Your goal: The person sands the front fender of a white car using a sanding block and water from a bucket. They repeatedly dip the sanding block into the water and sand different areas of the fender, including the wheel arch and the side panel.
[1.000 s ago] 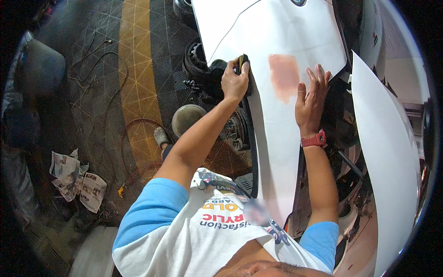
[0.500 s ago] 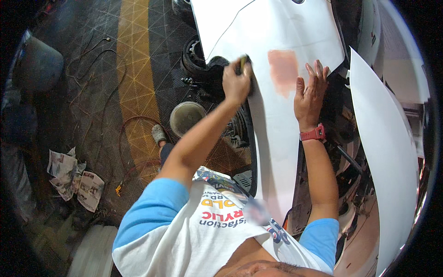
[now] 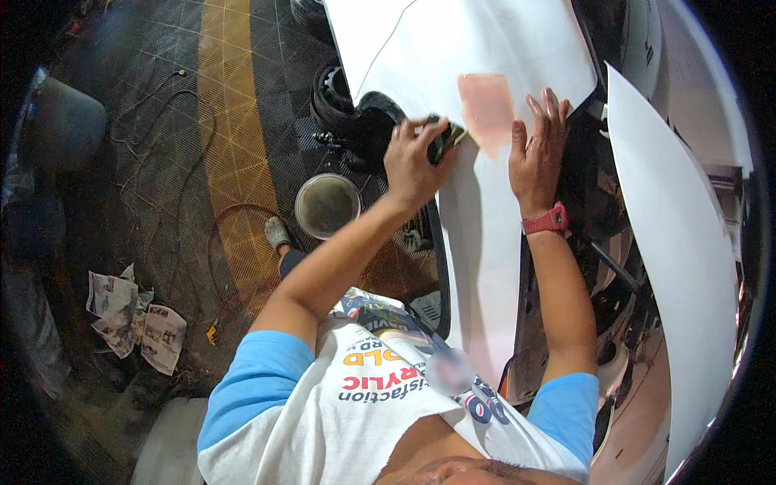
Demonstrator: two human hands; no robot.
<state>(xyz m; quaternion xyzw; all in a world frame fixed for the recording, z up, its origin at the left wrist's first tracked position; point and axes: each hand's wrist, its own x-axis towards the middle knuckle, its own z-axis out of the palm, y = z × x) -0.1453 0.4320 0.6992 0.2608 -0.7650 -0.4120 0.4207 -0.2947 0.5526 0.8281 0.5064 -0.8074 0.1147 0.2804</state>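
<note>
In front of me stretches a white car panel [image 3: 477,242] with a pinkish-brown filler patch [image 3: 487,105] on its upper face. My left hand [image 3: 414,166] is closed round a small dark pad with a yellowish edge [image 3: 454,136], at the panel's left edge just left of the patch. What kind of pad it is, the fingers partly hide. My right hand [image 3: 537,153] lies open, fingers stretched out, on the panel to the right of the patch. A red watch [image 3: 546,219] is on that wrist.
Left of the panel are a dark wheel [image 3: 330,93] and a round tub of murky liquid [image 3: 327,207]. Crumpled newspaper [image 3: 113,304], a reddish hose [image 3: 228,217] and a clog-shod foot [image 3: 277,233] are on the tiled floor. A curved white panel [image 3: 683,242] rises at the right.
My left hand has turned and shifted slightly down, bringing the pad's yellowish edge toward the patch. My right hand stays flat on the panel. The whole view has shifted slightly.
</note>
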